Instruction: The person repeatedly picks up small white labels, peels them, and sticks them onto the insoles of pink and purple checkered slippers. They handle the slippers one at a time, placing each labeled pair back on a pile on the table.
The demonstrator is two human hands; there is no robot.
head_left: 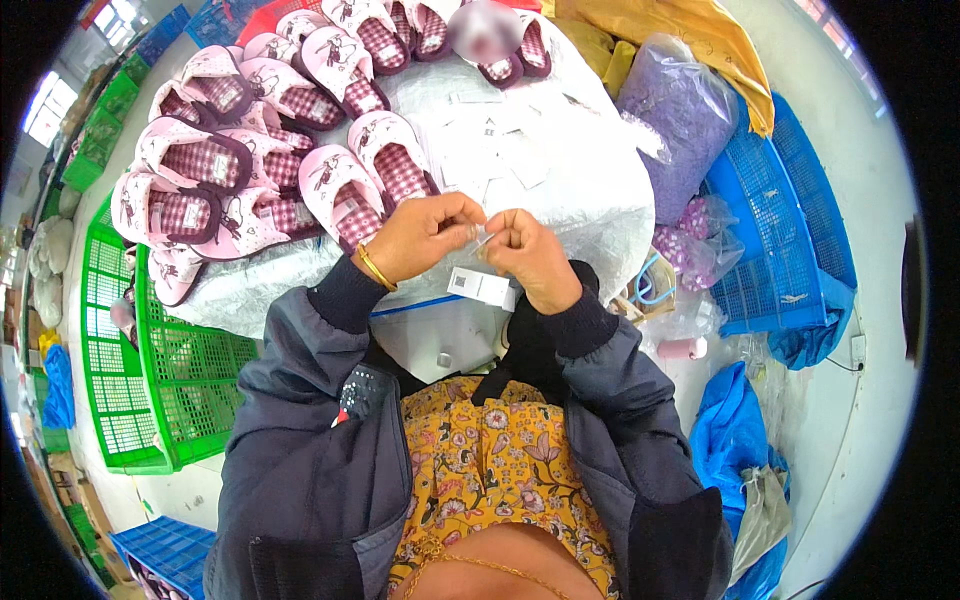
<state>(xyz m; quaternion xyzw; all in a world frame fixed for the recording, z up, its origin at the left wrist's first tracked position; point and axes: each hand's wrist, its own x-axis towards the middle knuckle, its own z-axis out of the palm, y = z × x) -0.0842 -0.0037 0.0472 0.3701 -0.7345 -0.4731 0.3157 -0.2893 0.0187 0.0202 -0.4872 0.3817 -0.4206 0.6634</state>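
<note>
My left hand [425, 236] and my right hand [532, 257] meet in front of me, fingertips almost touching, each closed in a pinch. A thin, pale strand shows between the fingertips, too fine to make out clearly. Just below the right fingers hangs a white hang tag [482, 288] with a dark square code on it. What the left fingertips pinch is mostly hidden. Beyond my hands, a pair of pink slippers [343, 185] with checked insoles lies on the table, nearest the left hand. White paper tags [490, 150] are scattered on the white table cover [590, 150].
More pink slippers [200, 160] crowd the table's left and far side. A green crate [190, 350] stands at the left, blue crates [770, 220] at the right. A bag of purple material [675, 120] and a blue plastic sheet [725, 430] are also on the right.
</note>
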